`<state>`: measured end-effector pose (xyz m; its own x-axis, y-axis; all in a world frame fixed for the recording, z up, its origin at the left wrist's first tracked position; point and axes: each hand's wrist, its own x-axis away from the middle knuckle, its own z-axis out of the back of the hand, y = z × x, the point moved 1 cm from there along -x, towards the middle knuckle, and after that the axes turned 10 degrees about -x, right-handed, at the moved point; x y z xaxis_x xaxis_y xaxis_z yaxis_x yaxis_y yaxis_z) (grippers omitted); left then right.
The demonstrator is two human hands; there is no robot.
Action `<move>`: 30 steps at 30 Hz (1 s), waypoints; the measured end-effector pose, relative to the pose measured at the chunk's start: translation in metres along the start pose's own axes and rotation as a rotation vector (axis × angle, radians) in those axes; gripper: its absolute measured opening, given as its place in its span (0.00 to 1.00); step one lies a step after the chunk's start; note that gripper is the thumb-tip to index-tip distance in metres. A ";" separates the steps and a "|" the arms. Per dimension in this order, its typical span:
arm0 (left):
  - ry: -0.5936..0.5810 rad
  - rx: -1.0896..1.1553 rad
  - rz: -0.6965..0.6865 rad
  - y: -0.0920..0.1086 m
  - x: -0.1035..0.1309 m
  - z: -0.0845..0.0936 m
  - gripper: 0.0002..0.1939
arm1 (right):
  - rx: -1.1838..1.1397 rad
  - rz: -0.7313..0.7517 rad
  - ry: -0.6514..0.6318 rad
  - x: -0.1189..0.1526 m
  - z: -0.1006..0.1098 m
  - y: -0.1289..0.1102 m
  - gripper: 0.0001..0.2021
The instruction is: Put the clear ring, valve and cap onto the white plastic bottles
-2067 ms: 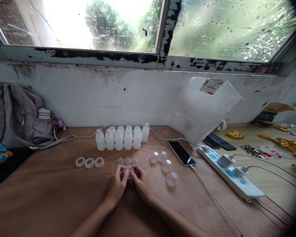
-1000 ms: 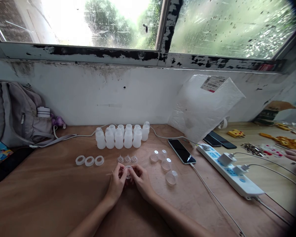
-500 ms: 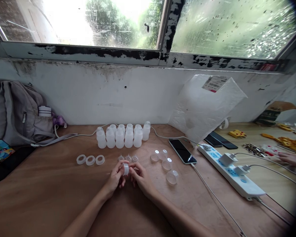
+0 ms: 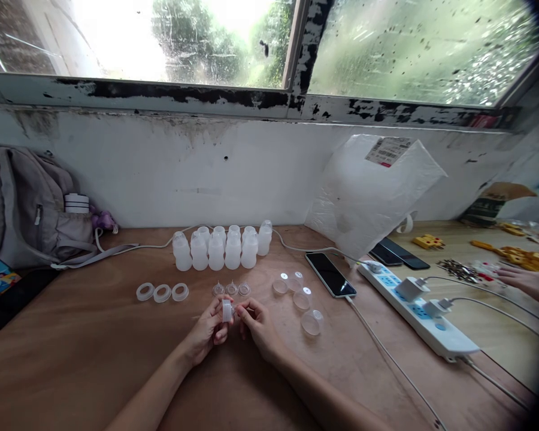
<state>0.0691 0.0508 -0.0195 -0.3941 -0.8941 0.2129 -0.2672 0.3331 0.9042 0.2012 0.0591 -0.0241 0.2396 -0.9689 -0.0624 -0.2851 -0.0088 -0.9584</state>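
Observation:
My left hand [image 4: 205, 332] is closed around a white bottle ring [image 4: 227, 310], held on edge above the table. My right hand [image 4: 257, 323] pinches the tip of a clear bottle nipple [image 4: 234, 312] that pokes out of the ring's right side; the fingers partly hide it. Just beyond my hands, three clear nipples [image 4: 231, 289] lie in a row. Three white rings [image 4: 162, 293] lie to their left. On the right are several clear bottle caps [image 4: 312, 322]. Behind stand several frosted baby bottles [image 4: 216, 251] in rows, some topped with clear caps.
A phone [image 4: 331, 275] and a white power strip [image 4: 417, 311] with plugged chargers lie on the right, cables running forward. A plastic mailing bag [image 4: 368, 191] leans on the wall. A grey backpack [image 4: 27, 203] sits far left. Another person's hand [image 4: 527, 284] is at far right.
The ring has turned slightly in my left hand, showing more of its ridged side. My right fingers have drawn a little away to the right, pinching the nipple tip.

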 end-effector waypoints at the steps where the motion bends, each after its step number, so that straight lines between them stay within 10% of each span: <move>1: 0.009 0.000 -0.007 0.000 0.000 0.000 0.15 | 0.004 0.001 0.004 0.000 0.000 0.000 0.13; 17: 0.040 -0.117 -0.036 0.000 0.003 0.000 0.11 | 0.050 0.003 0.065 0.003 0.003 0.005 0.13; 30: 0.435 -0.820 -0.421 0.001 0.013 0.001 0.05 | 0.323 0.207 -0.052 0.010 -0.004 -0.007 0.10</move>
<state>0.0625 0.0399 -0.0159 -0.0094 -0.9770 -0.2129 0.4388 -0.1954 0.8771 0.2022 0.0485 -0.0173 0.2565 -0.9282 -0.2697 -0.0271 0.2721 -0.9619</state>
